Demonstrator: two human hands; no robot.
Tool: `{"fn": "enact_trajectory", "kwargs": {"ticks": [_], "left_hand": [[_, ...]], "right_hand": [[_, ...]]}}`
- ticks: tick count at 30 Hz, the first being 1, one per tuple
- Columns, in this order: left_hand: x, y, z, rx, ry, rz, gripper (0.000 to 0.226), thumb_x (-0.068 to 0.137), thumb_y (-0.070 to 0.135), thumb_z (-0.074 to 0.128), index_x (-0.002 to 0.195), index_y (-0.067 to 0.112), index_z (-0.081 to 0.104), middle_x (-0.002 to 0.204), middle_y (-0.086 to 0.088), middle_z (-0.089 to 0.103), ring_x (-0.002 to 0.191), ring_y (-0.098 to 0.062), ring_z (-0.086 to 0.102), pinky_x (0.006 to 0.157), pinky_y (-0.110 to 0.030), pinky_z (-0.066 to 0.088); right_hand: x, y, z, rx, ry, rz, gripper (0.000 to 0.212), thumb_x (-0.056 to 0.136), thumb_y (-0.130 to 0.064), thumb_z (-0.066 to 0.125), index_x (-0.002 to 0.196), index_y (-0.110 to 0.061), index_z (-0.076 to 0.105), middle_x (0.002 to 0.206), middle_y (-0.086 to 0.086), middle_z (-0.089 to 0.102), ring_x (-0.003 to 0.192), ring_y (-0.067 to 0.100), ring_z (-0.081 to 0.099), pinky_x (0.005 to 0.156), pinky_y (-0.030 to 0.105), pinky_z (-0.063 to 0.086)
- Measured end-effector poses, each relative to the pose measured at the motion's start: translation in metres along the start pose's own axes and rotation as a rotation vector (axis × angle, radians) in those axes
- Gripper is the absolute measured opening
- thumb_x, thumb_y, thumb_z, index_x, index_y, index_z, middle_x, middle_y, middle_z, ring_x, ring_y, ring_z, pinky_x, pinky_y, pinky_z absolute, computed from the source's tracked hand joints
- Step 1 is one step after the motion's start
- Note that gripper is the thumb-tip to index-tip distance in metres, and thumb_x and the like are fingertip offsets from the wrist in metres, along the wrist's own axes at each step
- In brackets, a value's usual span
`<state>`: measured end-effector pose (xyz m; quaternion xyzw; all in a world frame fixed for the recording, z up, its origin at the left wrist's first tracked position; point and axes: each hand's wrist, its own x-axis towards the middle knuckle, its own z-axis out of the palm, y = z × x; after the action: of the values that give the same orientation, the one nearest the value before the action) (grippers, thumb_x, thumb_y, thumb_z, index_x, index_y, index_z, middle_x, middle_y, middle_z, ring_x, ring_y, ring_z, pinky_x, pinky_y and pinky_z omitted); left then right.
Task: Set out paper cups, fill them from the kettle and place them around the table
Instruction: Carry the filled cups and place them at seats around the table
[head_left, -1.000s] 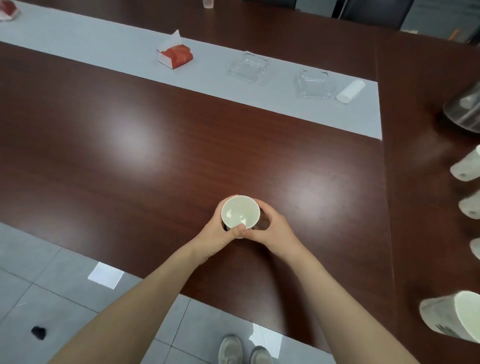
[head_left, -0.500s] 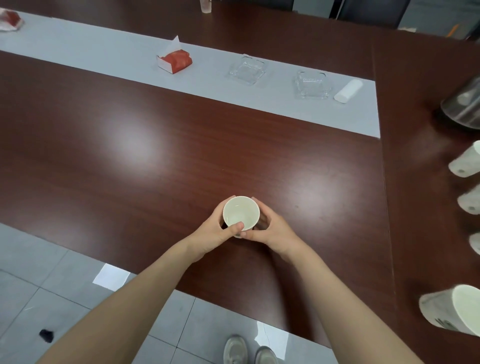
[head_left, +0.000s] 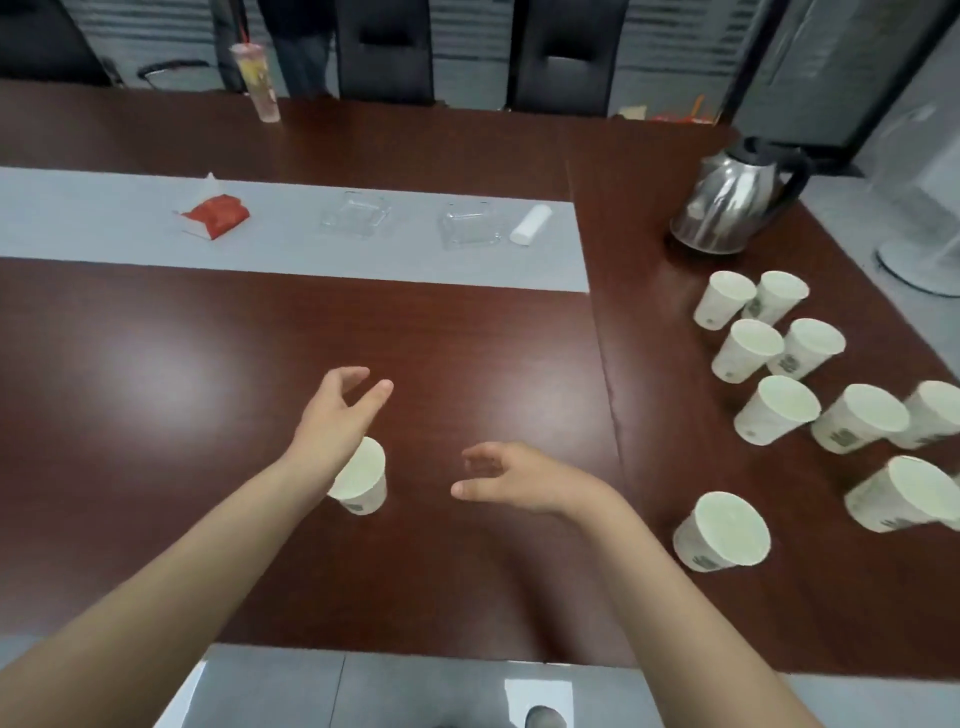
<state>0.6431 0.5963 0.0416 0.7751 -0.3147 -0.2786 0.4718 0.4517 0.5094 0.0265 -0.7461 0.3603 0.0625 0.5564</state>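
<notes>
Cup status: one paper cup (head_left: 363, 480) stands upright on the table (head_left: 156, 364), close to the near edge, partly hidden under our left wrist (head_left: 317, 460). Our left hand (head_left: 337, 415) hovers beyond it with fingers spread and relaxed, gripping nothing. Our right hand (head_left: 519, 478) hangs to the right of the cup, apart from it, fingers loosely curled and likewise empty. We cannot tell whether the wrist touches the rim.

Stock: a group of cups (head_left: 779, 415) stands at the right end of the table, with a single cup (head_left: 722, 530) set nearer the edge and the kettle (head_left: 732, 202) beyond them. Blur prevents us from confirming which cups contain water.

Handling: we judge a paper cup to be very light when empty and easily tipped by a passing forearm. Its wall is thin and yields under a pinch. When the cup is filled, squeezing is likely to deform the mouth and spill the contents, which may be hot. We recommend taking hold around the middle of the wall, thumb on one side and fingers spread on the other, with light pressure, or cradling it between both hands. Avoid lifting by the rim. The table looks polished, so a pushed cup may slide. Lift and set down vertically.
</notes>
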Motion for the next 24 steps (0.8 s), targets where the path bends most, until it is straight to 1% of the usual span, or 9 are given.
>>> {"fn": "enact_trajectory", "kwargs": {"ticks": [2, 3, 7, 12, 15, 17, 19, 21, 24], "left_hand": [[-0.007, 0.036, 0.033, -0.035, -0.085, 0.015, 0.036, 0.093, 0.034, 0.058, 0.124, 0.017, 0.055, 0.123, 0.006, 0.055, 0.114, -0.009, 0.050, 0.091, -0.024, 0.037], [-0.009, 0.049, 0.047, -0.057, -0.128, 0.012, 0.034, 0.093, 0.033, 0.058, 0.122, 0.017, 0.056, 0.119, 0.006, 0.056, 0.111, -0.010, 0.051, 0.091, -0.024, 0.037], [-0.026, 0.090, 0.117, -0.121, -0.308, 0.050, 0.037, 0.091, 0.034, 0.060, 0.124, 0.018, 0.055, 0.123, 0.004, 0.057, 0.114, -0.007, 0.051, 0.104, -0.028, 0.038], [-0.059, 0.135, 0.231, -0.237, -0.433, 0.057, 0.048, 0.091, 0.031, 0.060, 0.134, 0.017, 0.043, 0.133, -0.003, 0.051, 0.116, -0.007, 0.048, 0.102, -0.024, 0.034], [-0.089, 0.153, 0.301, -0.290, -0.469, 0.045, 0.056, 0.091, 0.026, 0.059, 0.140, 0.013, 0.036, 0.139, -0.006, 0.046, 0.119, -0.009, 0.047, 0.094, -0.019, 0.033], [-0.107, 0.162, 0.353, -0.323, -0.506, 0.027, 0.058, 0.092, 0.024, 0.059, 0.142, 0.013, 0.032, 0.142, -0.005, 0.043, 0.123, -0.010, 0.045, 0.093, -0.017, 0.031], [-0.122, 0.165, 0.401, -0.353, -0.540, 0.005, 0.061, 0.090, 0.025, 0.062, 0.142, 0.016, 0.031, 0.145, -0.003, 0.041, 0.128, -0.010, 0.043, 0.096, -0.018, 0.032], [-0.133, 0.158, 0.437, -0.373, -0.570, -0.036, 0.076, 0.084, 0.032, 0.070, 0.145, 0.020, 0.027, 0.150, -0.003, 0.036, 0.135, -0.012, 0.037, 0.102, -0.022, 0.032], [-0.151, 0.143, 0.480, -0.353, -0.612, -0.085, 0.093, 0.077, 0.032, 0.077, 0.149, 0.020, 0.019, 0.154, 0.000, 0.028, 0.140, -0.008, 0.027, 0.110, -0.026, 0.029]], "right_hand": [[-0.034, 0.011, -0.029, 0.039, 0.069, -0.003, 0.068, 0.085, -0.036, 0.068, 0.142, -0.013, 0.039, 0.142, 0.003, 0.049, 0.127, 0.011, 0.049, 0.107, 0.028, 0.038], [-0.048, 0.015, -0.041, 0.063, 0.093, -0.012, 0.066, 0.085, -0.035, 0.068, 0.141, -0.014, 0.040, 0.140, 0.002, 0.050, 0.125, 0.010, 0.050, 0.106, 0.027, 0.039], [-0.118, 0.044, -0.092, 0.164, 0.259, -0.022, 0.061, 0.083, -0.032, 0.069, 0.138, -0.019, 0.044, 0.132, -0.002, 0.055, 0.118, 0.004, 0.054, 0.100, 0.020, 0.041], [-0.198, 0.118, -0.161, 0.211, 0.384, -0.002, 0.053, 0.080, -0.028, 0.071, 0.128, -0.027, 0.048, 0.122, -0.008, 0.061, 0.110, -0.001, 0.059, 0.100, 0.025, 0.046], [-0.236, 0.166, -0.197, 0.326, 0.505, -0.002, 0.041, 0.080, -0.017, 0.072, 0.116, -0.025, 0.056, 0.115, -0.002, 0.067, 0.100, 0.000, 0.064, 0.086, 0.021, 0.052], [-0.261, 0.200, -0.225, 0.377, 0.624, -0.003, 0.039, 0.081, -0.009, 0.070, 0.117, -0.017, 0.059, 0.107, 0.000, 0.069, 0.089, -0.001, 0.066, 0.074, 0.014, 0.050], [-0.282, 0.232, -0.252, 0.405, 0.767, -0.009, 0.036, 0.081, -0.007, 0.070, 0.114, -0.018, 0.061, 0.101, -0.003, 0.071, 0.088, 0.004, 0.067, 0.070, 0.013, 0.050], [-0.295, 0.264, -0.273, 0.425, 0.904, -0.025, 0.038, 0.079, -0.011, 0.072, 0.112, -0.027, 0.060, 0.104, -0.008, 0.071, 0.098, 0.006, 0.064, 0.078, 0.019, 0.050], [-0.304, 0.313, -0.295, 0.473, 1.087, -0.005, 0.060, 0.077, -0.014, 0.075, 0.129, -0.028, 0.049, 0.124, -0.009, 0.060, 0.112, -0.004, 0.053, 0.096, 0.027, 0.042]]}}
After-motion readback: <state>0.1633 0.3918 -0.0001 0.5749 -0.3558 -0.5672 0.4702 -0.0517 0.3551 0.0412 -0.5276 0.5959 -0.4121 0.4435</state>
